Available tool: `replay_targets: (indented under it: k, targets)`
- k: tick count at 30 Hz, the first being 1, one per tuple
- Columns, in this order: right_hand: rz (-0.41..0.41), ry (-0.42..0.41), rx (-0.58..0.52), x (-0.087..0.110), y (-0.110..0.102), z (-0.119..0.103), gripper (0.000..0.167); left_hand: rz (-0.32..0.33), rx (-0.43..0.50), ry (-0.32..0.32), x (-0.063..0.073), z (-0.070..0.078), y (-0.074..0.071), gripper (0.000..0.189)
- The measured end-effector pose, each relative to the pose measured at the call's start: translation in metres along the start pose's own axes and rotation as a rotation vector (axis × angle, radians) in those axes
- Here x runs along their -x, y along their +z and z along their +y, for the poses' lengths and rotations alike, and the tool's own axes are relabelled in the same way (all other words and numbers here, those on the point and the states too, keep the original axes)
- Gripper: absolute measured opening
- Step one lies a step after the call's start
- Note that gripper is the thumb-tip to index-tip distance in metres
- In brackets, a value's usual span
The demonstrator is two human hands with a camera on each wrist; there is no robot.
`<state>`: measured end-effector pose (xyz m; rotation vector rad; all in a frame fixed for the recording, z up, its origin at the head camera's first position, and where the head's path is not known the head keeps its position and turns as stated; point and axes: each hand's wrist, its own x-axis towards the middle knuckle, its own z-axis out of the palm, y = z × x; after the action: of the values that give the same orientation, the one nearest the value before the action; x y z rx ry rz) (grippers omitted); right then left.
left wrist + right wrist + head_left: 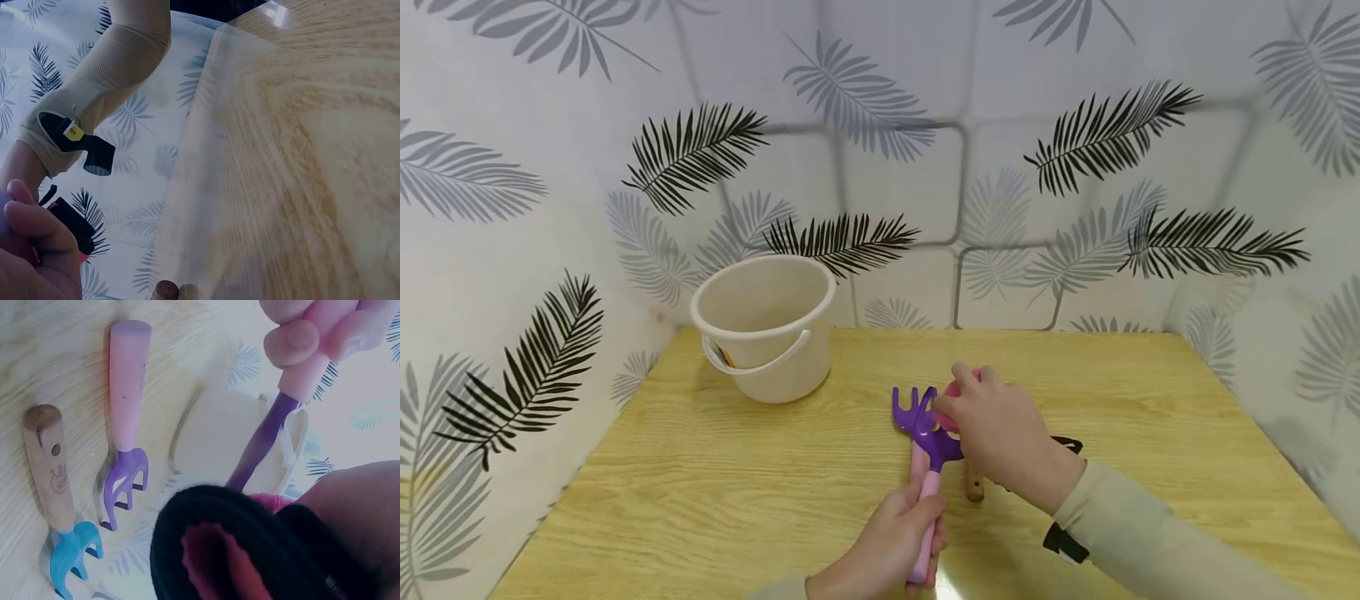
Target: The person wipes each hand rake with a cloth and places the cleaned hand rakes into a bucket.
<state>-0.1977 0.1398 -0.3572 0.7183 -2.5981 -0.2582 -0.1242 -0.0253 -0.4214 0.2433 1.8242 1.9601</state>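
Observation:
My left hand [887, 537] grips the pink handle of a purple-headed garden trowel [935, 448], held tilted above the table. My right hand [1003, 433] pinches a pink cloth [949, 408] against the trowel's head, partly covering it. Beneath the trowel lies a hand rake [128, 406] with purple tines and a pink handle. Beside it is another hand rake [53, 475], with a wooden handle and blue tines. A black piece with a jagged pink inside [187, 544] fills the right wrist view's foreground; I cannot tell whether it belongs to the cloth.
A cream bucket [782, 371] with a white handle stands at the back left of the wood-grain table [715, 500]. Leaf-patterned covering [910, 192] hangs behind and beside the table. Black straps with a small device [1064, 543] sit at my right wrist.

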Motion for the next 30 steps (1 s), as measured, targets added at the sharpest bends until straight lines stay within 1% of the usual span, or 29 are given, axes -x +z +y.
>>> replay_targets:
  k: [3,8,10,14,16,18,21,23,26,28,30]
  targets:
    - [0.024,-0.010,0.019,0.001,0.001,0.001,0.032,0.005,0.009,-0.004,0.000,-0.001,0.002,0.034]
    - [0.043,-0.006,0.039,0.003,-0.001,0.002,0.032,0.006,0.010,0.001,-0.001,-0.001,0.004,0.026]
    - [0.058,-0.002,0.038,0.005,-0.003,0.002,0.029,0.006,0.010,0.001,0.000,0.000,0.005,0.027]
    - [0.117,-0.001,0.029,0.008,-0.006,0.004,0.020,0.013,0.006,-0.001,0.001,0.001,0.006,0.030]
    - [0.118,-0.004,0.026,0.010,-0.008,0.004,0.021,0.016,0.005,-0.005,0.001,0.001,0.006,0.027]
    - [0.078,-0.014,0.014,0.012,-0.009,0.003,0.026,0.017,0.008,-0.010,0.000,0.001,0.006,0.024]
    - [-0.011,-0.038,-0.028,0.016,-0.013,0.000,0.039,0.018,0.005,-0.010,0.000,-0.001,0.005,0.021]
    - [-0.062,-0.060,-0.063,0.018,-0.016,-0.004,0.038,0.022,-0.002,-0.012,-0.001,-0.003,0.004,0.018]
    - [-0.082,-0.099,-0.099,0.020,-0.023,-0.008,0.035,0.027,-0.008,-0.018,-0.002,-0.003,0.003,0.017]
    - [-0.117,-0.107,-0.119,0.021,-0.026,-0.007,0.032,0.026,-0.003,-0.021,-0.003,-0.002,0.002,0.016]
    - [-0.137,-0.093,-0.124,0.022,-0.027,-0.004,0.026,0.036,0.002,-0.021,-0.003,-0.001,0.002,0.016]
